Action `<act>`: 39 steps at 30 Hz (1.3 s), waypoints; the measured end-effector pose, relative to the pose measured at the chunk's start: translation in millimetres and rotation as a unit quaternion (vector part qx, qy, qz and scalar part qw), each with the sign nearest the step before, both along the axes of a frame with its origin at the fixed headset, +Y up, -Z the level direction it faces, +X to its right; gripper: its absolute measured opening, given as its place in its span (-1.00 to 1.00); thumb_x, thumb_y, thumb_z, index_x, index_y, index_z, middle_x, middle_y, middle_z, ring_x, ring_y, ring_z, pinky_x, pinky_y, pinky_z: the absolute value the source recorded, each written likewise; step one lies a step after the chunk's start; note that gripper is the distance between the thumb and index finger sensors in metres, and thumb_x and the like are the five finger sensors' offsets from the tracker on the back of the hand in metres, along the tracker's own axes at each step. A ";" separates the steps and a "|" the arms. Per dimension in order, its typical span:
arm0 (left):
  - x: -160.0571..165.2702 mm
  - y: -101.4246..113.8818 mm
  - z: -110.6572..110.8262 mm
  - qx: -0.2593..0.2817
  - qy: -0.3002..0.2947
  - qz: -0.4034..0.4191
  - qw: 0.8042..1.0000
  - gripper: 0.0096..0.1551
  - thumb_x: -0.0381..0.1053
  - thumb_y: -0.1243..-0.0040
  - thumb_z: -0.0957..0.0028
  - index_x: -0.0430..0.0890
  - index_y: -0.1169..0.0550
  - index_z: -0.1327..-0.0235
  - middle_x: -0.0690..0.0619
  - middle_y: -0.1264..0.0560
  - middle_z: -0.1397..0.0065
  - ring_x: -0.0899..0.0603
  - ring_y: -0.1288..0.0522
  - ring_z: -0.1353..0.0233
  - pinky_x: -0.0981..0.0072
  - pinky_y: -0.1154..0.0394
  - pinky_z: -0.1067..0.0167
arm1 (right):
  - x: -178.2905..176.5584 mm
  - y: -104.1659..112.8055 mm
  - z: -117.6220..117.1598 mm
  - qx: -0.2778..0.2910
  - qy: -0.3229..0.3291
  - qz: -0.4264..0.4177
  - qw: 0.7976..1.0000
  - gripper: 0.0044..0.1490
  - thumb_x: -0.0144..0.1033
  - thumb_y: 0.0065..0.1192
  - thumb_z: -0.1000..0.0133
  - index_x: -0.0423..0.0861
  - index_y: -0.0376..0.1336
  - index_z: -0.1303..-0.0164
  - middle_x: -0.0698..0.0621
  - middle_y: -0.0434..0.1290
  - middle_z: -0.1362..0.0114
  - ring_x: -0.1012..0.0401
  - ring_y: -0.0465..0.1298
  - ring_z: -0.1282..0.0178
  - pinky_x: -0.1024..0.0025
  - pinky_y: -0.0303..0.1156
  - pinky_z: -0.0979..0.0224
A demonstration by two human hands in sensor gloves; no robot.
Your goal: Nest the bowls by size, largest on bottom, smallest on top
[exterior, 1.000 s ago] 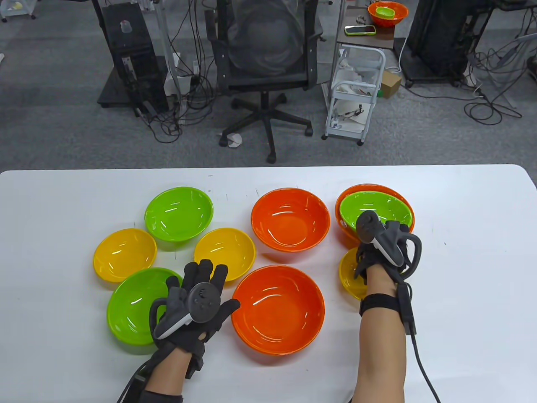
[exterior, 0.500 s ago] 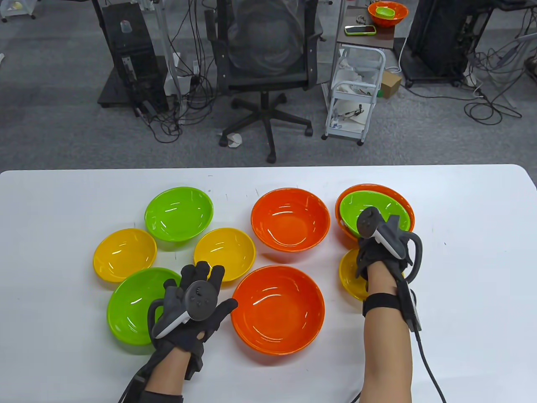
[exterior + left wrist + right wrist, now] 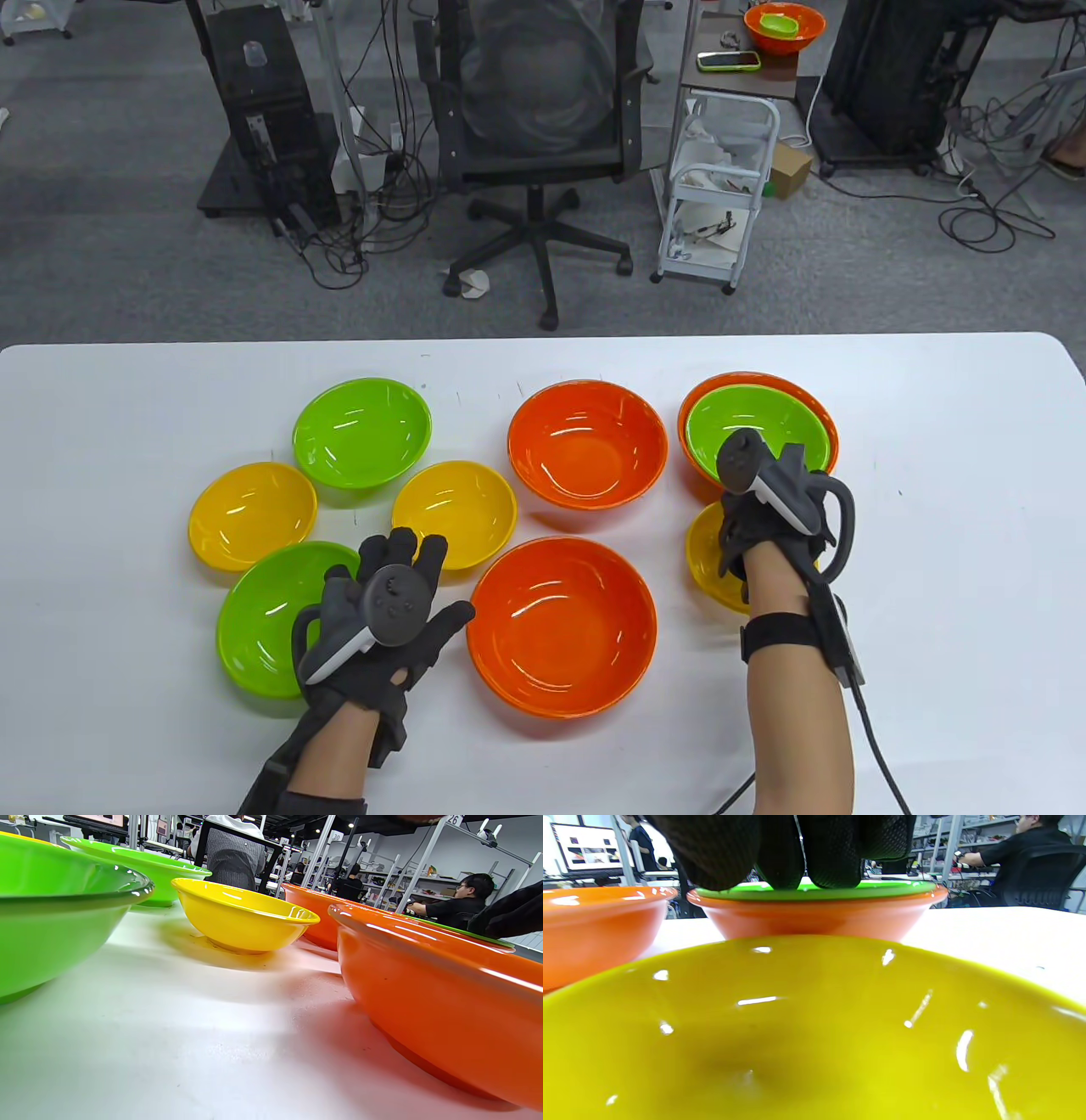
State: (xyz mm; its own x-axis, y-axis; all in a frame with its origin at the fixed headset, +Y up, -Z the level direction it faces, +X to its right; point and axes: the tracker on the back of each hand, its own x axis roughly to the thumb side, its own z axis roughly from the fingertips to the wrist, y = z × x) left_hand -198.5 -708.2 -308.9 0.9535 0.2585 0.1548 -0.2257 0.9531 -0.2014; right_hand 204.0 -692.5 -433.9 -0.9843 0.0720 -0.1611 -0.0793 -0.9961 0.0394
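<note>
A green bowl (image 3: pixel 764 424) sits nested in an orange bowl (image 3: pixel 814 403) at the right. My right hand (image 3: pixel 736 533) hangs just in front of that stack, over a yellow bowl (image 3: pixel 704 564). Its fingers (image 3: pixel 780 853) point down above the yellow bowl's far rim (image 3: pixel 814 942) and hold nothing. My left hand (image 3: pixel 399 569) lies open with fingers spread, low over the table between a green bowl (image 3: pixel 263 620) and a big orange bowl (image 3: pixel 562 624). Loose on the table stand another orange bowl (image 3: pixel 587 443), a green bowl (image 3: pixel 362 431) and two yellow bowls (image 3: pixel 252 514) (image 3: pixel 454 514).
The white table (image 3: pixel 950 552) has bare room at the right and along the front edge. The left wrist view shows the near green bowl (image 3: pixel 51 921), a yellow bowl (image 3: pixel 242 916) and the big orange bowl (image 3: pixel 445 997) close by. An office chair (image 3: pixel 543 127) and a cart (image 3: pixel 721 187) stand beyond the table.
My right hand has drawn back a little from the nested green bowl toward the yellow bowl. The green bowl now sits more level. My left hand has slid slightly back and left.
</note>
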 end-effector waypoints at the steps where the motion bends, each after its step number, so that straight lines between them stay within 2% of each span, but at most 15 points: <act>1: 0.3 0.0 -0.1 0.000 -0.001 -0.001 1.000 0.02 0.45 0.16 -0.05 0.07 0.07 -0.72 -0.19 0.17 -0.78 -0.45 0.22 -0.73 -0.59 0.20 -0.43 | -1.2 2.7 4.8 0.008 0.007 0.000 1.000 -0.27 -0.19 0.25 -0.10 -0.18 0.25 -0.48 -0.26 0.27 -0.58 -0.30 0.10 -0.61 -0.37 -0.05 -0.53; 7: 0.0 0.1 -0.8 0.002 0.000 0.000 1.000 0.02 0.45 0.15 -0.05 0.08 0.07 -0.72 -0.18 0.18 -0.78 -0.45 0.22 -0.74 -0.59 0.21 -0.43 | -6.2 11.1 35.7 0.043 0.046 -0.007 0.998 -0.23 -0.15 0.27 -0.09 -0.17 0.22 -0.51 -0.26 0.25 -0.60 -0.31 0.07 -0.62 -0.38 -0.06 -0.53; 11: -0.5 0.2 -0.2 0.003 0.011 -0.002 1.000 0.02 0.45 0.15 -0.05 0.07 0.07 -0.72 -0.19 0.17 -0.78 -0.46 0.21 -0.73 -0.60 0.20 -0.43 | -7.6 10.3 56.3 0.051 0.060 -0.011 0.997 -0.15 -0.12 0.28 -0.09 -0.16 0.12 -0.57 -0.26 0.20 -0.62 -0.31 0.04 -0.63 -0.37 -0.08 -0.53; 20: -0.8 -0.6 -0.9 0.004 0.011 -0.007 1.000 0.02 0.45 0.15 -0.05 0.07 0.07 -0.72 -0.19 0.17 -0.78 -0.46 0.20 -0.73 -0.60 0.20 -0.43 | -12.0 -8.0 92.6 0.046 0.103 -0.030 0.993 -0.08 -0.06 0.29 -0.09 -0.14 0.06 -0.61 -0.26 0.15 -0.65 -0.32 -0.02 -0.65 -0.38 -0.14 -0.54; 23: -0.1 -3.2 -2.0 -0.002 0.010 -0.009 1.000 0.01 0.45 0.15 -0.05 0.07 0.07 -0.72 -0.19 0.17 -0.78 -0.45 0.21 -0.74 -0.60 0.20 -0.43 | -12.8 -17.6 98.9 0.036 0.108 -0.044 0.993 -0.07 -0.06 0.29 -0.08 -0.15 0.05 -0.61 -0.26 0.13 -0.66 -0.32 -0.03 -0.65 -0.38 -0.15 -0.53; 31: 0.8 -4.1 -1.7 -0.004 0.009 -0.017 1.000 0.01 0.45 0.15 -0.06 0.08 0.07 -0.72 -0.19 0.18 -0.78 -0.46 0.21 -0.73 -0.60 0.21 -0.43 | -14.0 -21.3 105.2 0.020 0.106 -0.059 0.992 -0.05 -0.05 0.30 -0.07 -0.14 0.04 -0.61 -0.25 0.12 -0.66 -0.32 -0.03 -0.65 -0.37 -0.16 -0.53; 39: 5.0 -5.2 -0.4 -0.006 0.008 -0.023 1.000 0.01 0.45 0.15 -0.06 0.08 0.07 -0.72 -0.19 0.18 -0.78 -0.45 0.21 -0.73 -0.60 0.21 -0.43 | -13.3 -33.4 104.9 -0.028 0.099 -0.047 0.994 0.01 -0.06 0.37 -0.04 -0.14 0.01 -0.62 -0.23 0.10 -0.67 -0.32 -0.02 -0.64 -0.31 -0.20 -0.54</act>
